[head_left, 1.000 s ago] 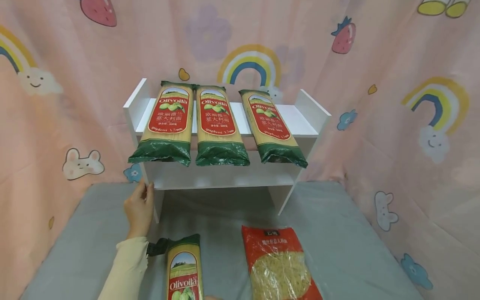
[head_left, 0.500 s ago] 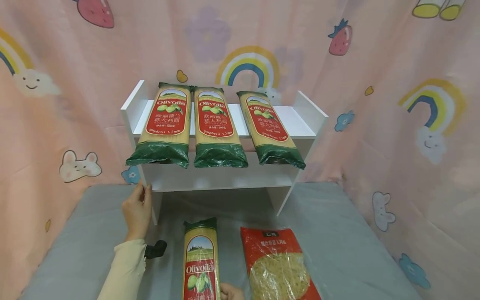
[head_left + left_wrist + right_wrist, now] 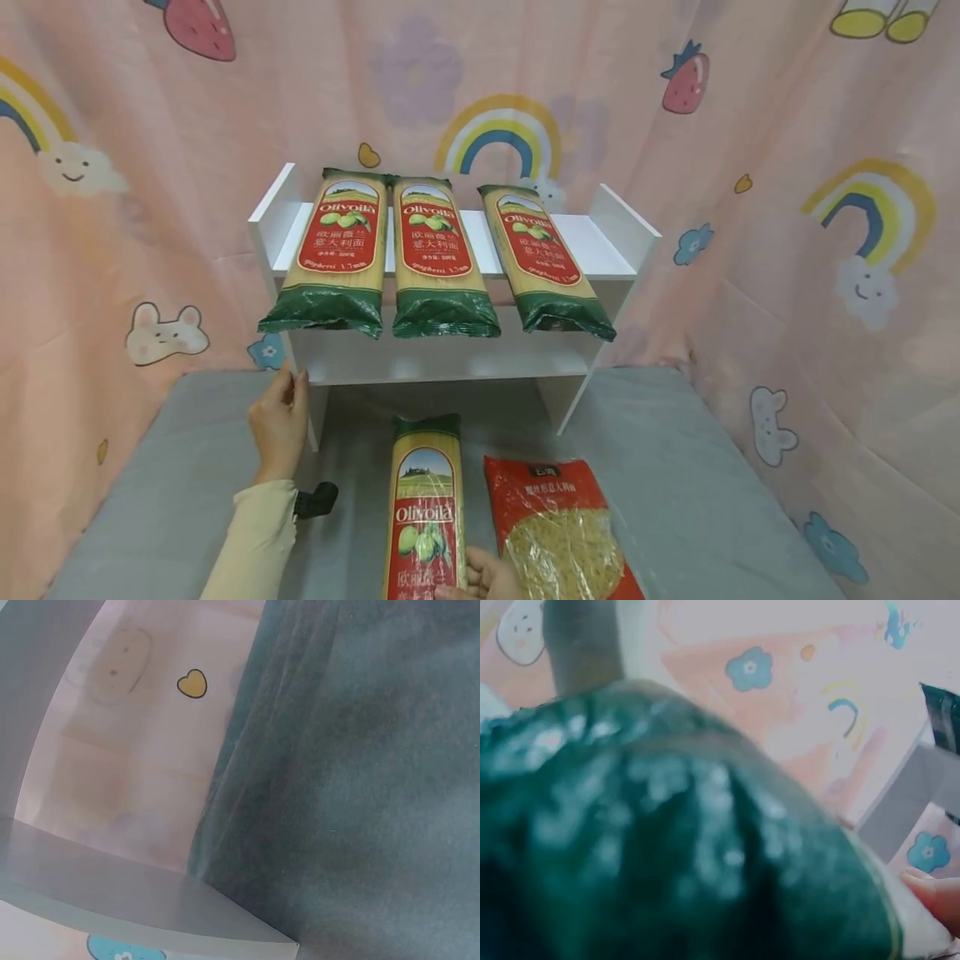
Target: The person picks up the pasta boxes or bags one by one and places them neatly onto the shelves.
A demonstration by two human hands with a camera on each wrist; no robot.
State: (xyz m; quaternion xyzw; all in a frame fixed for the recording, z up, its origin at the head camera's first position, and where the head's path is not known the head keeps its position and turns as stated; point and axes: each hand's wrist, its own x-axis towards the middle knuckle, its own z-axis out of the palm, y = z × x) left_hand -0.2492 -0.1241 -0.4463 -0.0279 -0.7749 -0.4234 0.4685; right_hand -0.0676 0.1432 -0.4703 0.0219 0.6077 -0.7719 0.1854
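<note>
My left hand (image 3: 279,425) pinches the front edge of the left side panel of a white two-tier shelf (image 3: 450,367); the hand itself is out of sight in the left wrist view, where the shelf's panel (image 3: 150,900) shows. At the lower middle, my right hand (image 3: 483,577) grips the right edge of a spaghetti pack (image 3: 423,500), its label facing up. The pack's green end (image 3: 675,825) fills much of the right wrist view. Three matching spaghetti packs lie on the upper tier: left (image 3: 337,242), middle (image 3: 438,250) and right (image 3: 540,250), their green ends jutting over the front.
A red bag of spiral pasta (image 3: 562,533) lies on the grey cloth (image 3: 697,517), right of my right hand. The lower tier (image 3: 450,354) sits beneath the packs. Behind hangs a pink printed curtain (image 3: 300,83).
My right hand has brought the spaghetti pack rightward and farther forward, into fuller view beside the red bag. The left hand stays on the shelf's side.
</note>
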